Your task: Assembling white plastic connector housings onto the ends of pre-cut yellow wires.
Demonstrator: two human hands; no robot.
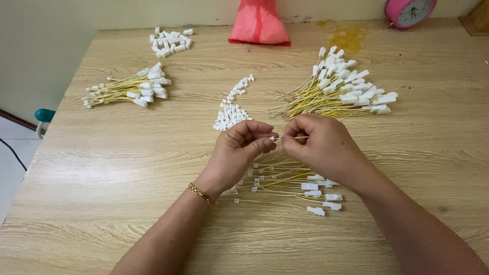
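Two bare hands meet above the middle of the wooden worktop, fingertips nearly touching. The left hand, a gold bracelet on its wrist, has its grip pressed together on a tiny white connector. The right hand pinches a thin yellow wire whose end meets that connector between the two thumbs. Directly beneath the hands, on the near side, lies a loose spread of yellow wires with white plugs. Just beyond the left hand sits a small heap of tiny white connectors. To the far right lies a large bundle of yellow wires with white plugs; a smaller like bundle lies far left. A pile of white plastic housings rests at the far left edge. A pink plastic bag and a pink round clock stand along the far edge, well apart from the hands.
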